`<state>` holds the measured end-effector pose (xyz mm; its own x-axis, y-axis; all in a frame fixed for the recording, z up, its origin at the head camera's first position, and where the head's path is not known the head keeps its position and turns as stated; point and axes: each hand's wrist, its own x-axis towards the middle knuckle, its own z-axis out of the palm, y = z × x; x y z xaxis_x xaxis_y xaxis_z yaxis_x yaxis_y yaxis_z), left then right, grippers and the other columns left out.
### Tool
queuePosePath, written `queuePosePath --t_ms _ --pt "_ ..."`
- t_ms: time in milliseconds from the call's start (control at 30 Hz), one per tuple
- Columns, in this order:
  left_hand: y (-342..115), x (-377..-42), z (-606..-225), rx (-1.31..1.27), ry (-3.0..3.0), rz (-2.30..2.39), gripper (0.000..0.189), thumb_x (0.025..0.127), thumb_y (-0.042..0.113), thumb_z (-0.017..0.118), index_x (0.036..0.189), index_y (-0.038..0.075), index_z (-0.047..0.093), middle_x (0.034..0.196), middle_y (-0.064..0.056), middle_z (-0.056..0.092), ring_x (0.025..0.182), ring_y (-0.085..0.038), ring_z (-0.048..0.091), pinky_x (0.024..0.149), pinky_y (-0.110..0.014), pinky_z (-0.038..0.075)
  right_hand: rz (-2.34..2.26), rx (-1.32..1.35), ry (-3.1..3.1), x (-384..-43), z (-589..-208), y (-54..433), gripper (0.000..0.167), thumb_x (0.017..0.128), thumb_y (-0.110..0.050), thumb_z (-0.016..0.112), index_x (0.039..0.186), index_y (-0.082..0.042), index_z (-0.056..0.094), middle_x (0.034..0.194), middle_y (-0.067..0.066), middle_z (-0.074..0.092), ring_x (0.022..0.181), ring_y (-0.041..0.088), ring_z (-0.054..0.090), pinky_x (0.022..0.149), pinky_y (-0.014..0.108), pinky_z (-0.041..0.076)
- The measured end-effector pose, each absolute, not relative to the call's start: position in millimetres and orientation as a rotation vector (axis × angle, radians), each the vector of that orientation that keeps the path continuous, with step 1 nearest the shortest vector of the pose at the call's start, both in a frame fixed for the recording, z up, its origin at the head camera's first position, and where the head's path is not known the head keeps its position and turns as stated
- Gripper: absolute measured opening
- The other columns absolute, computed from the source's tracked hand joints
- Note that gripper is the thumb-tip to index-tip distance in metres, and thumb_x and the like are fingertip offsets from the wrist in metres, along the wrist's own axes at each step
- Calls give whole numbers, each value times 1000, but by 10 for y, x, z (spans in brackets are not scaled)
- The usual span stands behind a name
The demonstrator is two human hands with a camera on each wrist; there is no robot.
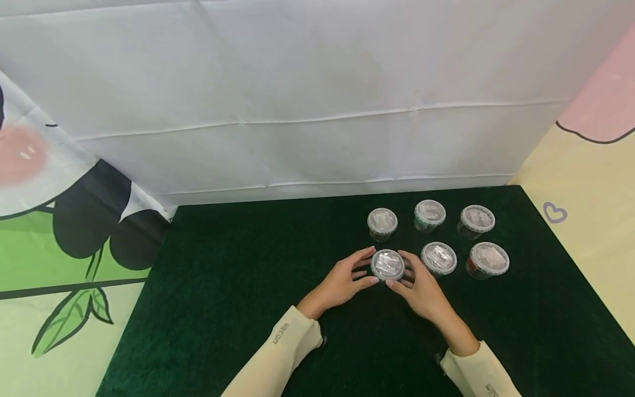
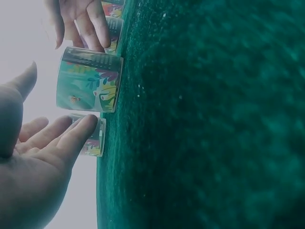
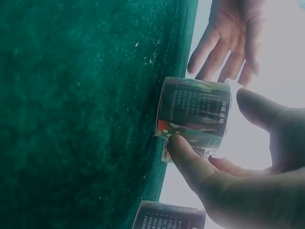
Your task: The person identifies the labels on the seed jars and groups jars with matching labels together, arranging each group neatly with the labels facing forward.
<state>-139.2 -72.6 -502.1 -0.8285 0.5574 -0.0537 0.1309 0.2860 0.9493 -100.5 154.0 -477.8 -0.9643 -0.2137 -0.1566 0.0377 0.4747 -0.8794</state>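
A clear round tub with a white-rimmed lid [image 1: 388, 264] stands upright on the green cloth, between my two hands. Its printed label [image 2: 88, 78] shows colourful plants in the left wrist view; dark panels of small writing face the right wrist camera. To the left of the tub, my left hand [image 1: 339, 284] has its fingers and thumb spread, with a gap to the tub's side in the left wrist view. From the right, my right hand [image 1: 424, 289] reaches around it with loosely extended fingers, its fingertips [image 3: 177, 142] right at the tub's wall.
Several similar lidded tubs stand close by: one directly behind [image 1: 382, 223], a back-middle tub [image 1: 429, 215], a back-right tub [image 1: 477, 220], and two on the right, the nearer tub [image 1: 439, 258] and the outer tub [image 1: 488, 259]. White fabric [image 1: 317, 149] hangs behind the table.
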Motion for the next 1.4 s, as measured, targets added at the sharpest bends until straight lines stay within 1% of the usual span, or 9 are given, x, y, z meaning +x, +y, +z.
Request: queuePosePath --t_ms 267,467,667,867,967,1167,1400 --pt "-676 -1403 -5010 578 2184 1546 63 104 12 69 161 9 41 162 -13 47 145 -30 52 113 -32 50 -1519 -174 2462 -1016 -4795 1544 71 100 -4 69 158 6 30 154 38 42 140 55 48 109 56 51" --pt "-677 -1399 -5012 576 2196 1566 60 103 10 68 159 9 44 158 -12 51 141 -28 56 110 -29 52 -1523 -152 2450 -1004 -4792 1531 70 101 -5 69 159 5 31 155 37 43 140 54 49 109 56 51" --pt "-752 -1359 -5021 576 2238 1641 55 103 8 69 154 9 49 151 -10 56 136 -26 59 107 -28 54 -1614 -222 2434 -983 -4764 1488 65 101 -3 69 156 6 36 153 35 47 139 53 51 109 56 52" --pt "-864 -1321 -4965 563 2223 1744 53 102 7 71 151 7 51 150 -12 56 136 -29 58 109 -34 54 -1703 -304 2402 -990 -4724 1411 62 101 -1 68 155 4 39 153 31 50 139 50 53 110 54 52" --pt "-917 -1312 -4941 567 2197 1769 56 102 5 69 153 5 48 153 -14 54 139 -32 56 112 -36 52 -1714 -326 2369 -1004 -4710 1374 61 103 -4 66 156 3 38 155 30 49 141 48 51 111 54 50" --pt "-993 -1298 -4932 564 2175 1782 61 103 5 68 158 0 42 157 -17 50 144 -34 52 115 -38 49 -1730 -331 2310 -1031 -4701 1309 59 105 -6 63 158 2 38 156 27 50 144 45 49 114 56 47" --pt "-1041 -1243 -4914 458 2187 1855 55 103 9 68 154 6 48 152 -15 55 139 -33 56 115 -47 49 -1767 -282 2262 -1022 -4685 1209 55 108 -7 58 158 1 36 157 25 50 145 41 49 118 53 44"
